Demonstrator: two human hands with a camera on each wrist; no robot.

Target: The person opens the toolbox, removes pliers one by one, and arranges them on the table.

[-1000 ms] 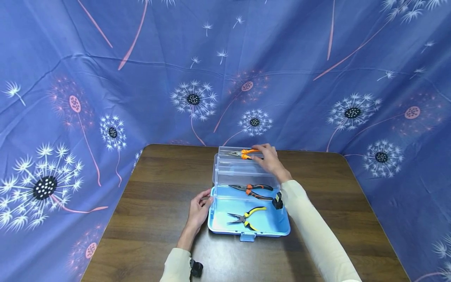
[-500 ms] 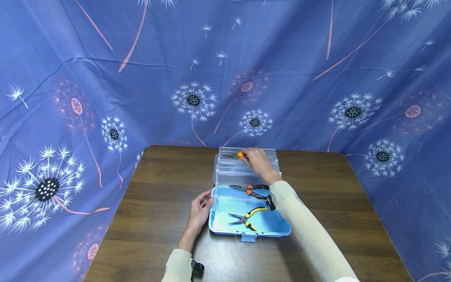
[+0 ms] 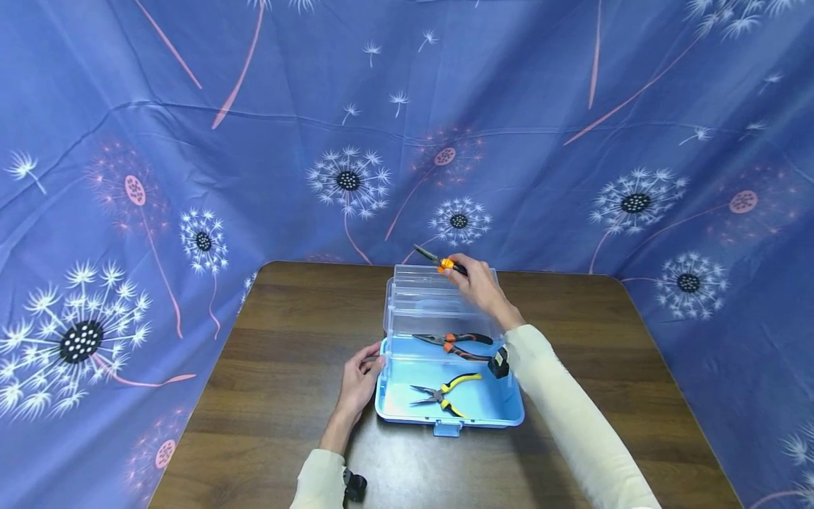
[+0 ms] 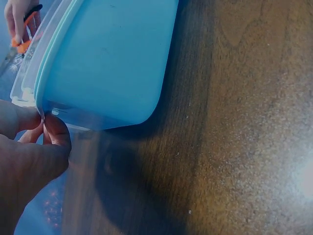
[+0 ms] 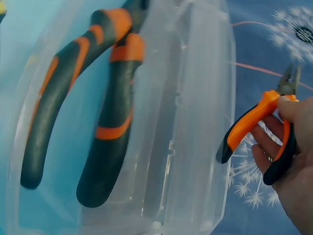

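Observation:
In the head view my right hand (image 3: 481, 284) holds orange-and-black pliers (image 3: 447, 264) above the top clear tier, jaws pointing up and left. The right wrist view shows the pliers' handles (image 5: 252, 122) spread against the palm and fingers. My left hand (image 3: 358, 383) pinches the left rim of a light blue toolbox (image 3: 499, 397) between thumb and fingers. Larger black-and-orange pliers (image 3: 450, 338) lie in a lower clear tray. Long-nose pliers with yellow-and-black handles (image 3: 461, 379) lie, handles spread, on the blue bottom.
The toolbox's clear stepped trays (image 3: 439, 302) stand unfolded toward the back. A latch (image 3: 447, 429) hangs at its front. Brown wooden table (image 3: 286, 339) surrounds the box, and a blue dandelion-patterned cloth (image 3: 540, 177) hangs behind.
My right hand gripped the orange pliers lying in the top tray and lifted them up and out. The left hand stays at the box's left rim.

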